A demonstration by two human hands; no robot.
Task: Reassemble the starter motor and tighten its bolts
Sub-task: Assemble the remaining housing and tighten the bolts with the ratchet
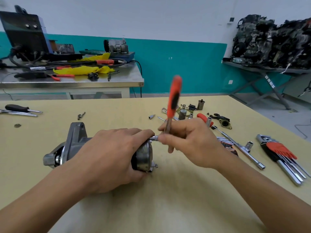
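The motor (74,143) lies on its side on the table (168,199), near the front edge, with its cast nose to the left and its round end cap (144,157) facing right. The left hand (114,153) is curled over the barrel just behind the cap, fingers wrapped round it and pressing it down. At the cap's upper rim sits a socket (154,137); the bolt head under it is hidden. The right hand (188,142) closes round the lower shaft of the ratchet (174,96), whose red and black handle stands up and is blurred. A lower bolt (156,165) stands proud of the cap's bottom edge, so it looks not yet run home.

By its looks the motor is heavy, rigid metal, and its round barrel is likely to roll under wrench torque. The barrel is the sound place to hold, as the left hand does; the flanged nose would also give a firm, non-slip purchase. The thin cap and protruding bolts are poor places to grip.

To the right lie loose parts (185,113) and a set of hex keys (279,153). Screwdrivers (20,109) lie far left.
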